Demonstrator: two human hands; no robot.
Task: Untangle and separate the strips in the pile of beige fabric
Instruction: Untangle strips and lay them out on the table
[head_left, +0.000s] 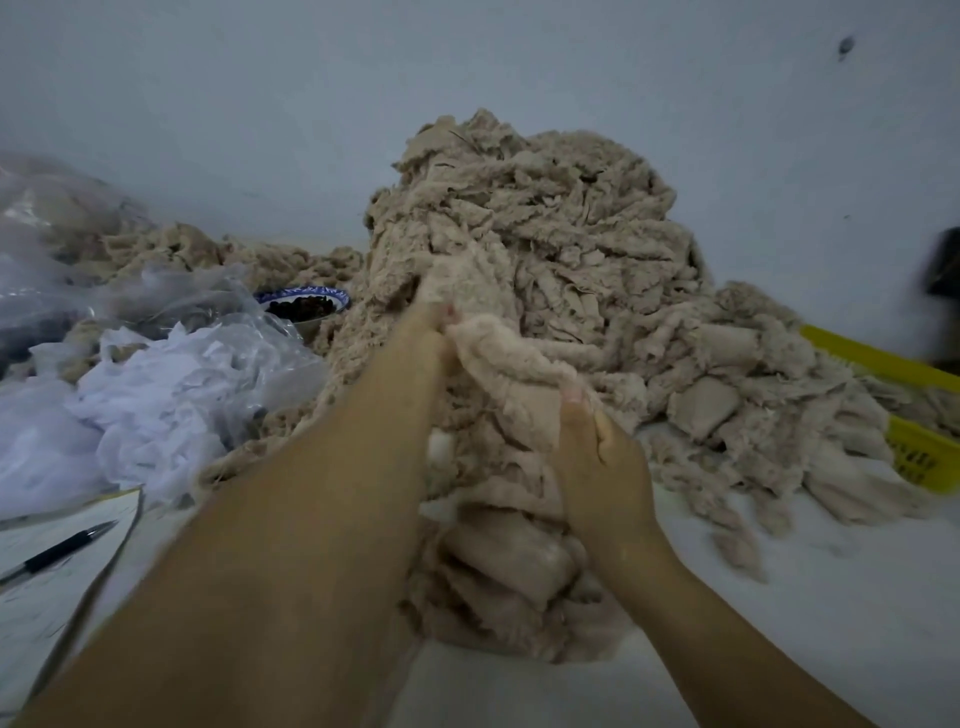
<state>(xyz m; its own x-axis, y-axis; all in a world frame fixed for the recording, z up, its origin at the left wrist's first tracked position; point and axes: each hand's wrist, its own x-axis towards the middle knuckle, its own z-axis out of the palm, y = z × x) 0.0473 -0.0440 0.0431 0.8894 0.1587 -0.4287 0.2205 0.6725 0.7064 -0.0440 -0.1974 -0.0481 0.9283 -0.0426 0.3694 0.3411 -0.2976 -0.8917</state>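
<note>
Left hand (438, 332): fingers closed round upper end of beige strip (511, 361), frame centre.
Right hand (597, 447): thumb and fingers pinching strip's lower end.
Strip: long axis slants upper left to lower right, against pile of beige fabric (545, 234) on surface (857, 597).
Forearms: both extended forward, left reaching farther.

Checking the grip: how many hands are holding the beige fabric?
2. The left hand pinches a strip against the pile; the right hand grips that strip nearer the camera.
</note>
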